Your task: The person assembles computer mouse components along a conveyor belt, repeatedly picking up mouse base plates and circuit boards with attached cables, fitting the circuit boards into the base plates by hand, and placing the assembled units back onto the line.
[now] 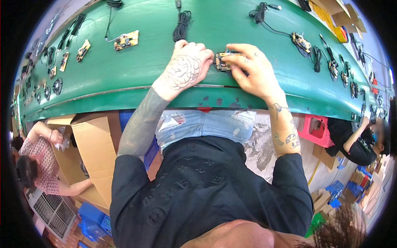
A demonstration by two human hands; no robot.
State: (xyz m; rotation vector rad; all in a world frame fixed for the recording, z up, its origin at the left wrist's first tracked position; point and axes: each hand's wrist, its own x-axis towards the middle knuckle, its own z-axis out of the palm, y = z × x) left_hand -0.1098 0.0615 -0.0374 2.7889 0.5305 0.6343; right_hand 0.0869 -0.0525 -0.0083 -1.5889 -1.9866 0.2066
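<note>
A small yellow circuit board with dark parts (220,63) lies on the green work surface (144,68) in front of me. My right hand (254,70) has its thumb and fingers closed over the board's right side and covers much of it. Close against the board's left edge is my left hand (186,66), its fingers curled. Whatever that hand pinches, if anything, is hidden. Just beyond my left fingers lies a bundled black cable (182,25).
Another yellow board (126,40) lies to the left, and a board with a cable (301,42) to the right. Several more boards and cables line both sides. A person (39,169) reaches into a cardboard box (97,153) at left; another person (355,140) is at right, beside a pink stool (316,131).
</note>
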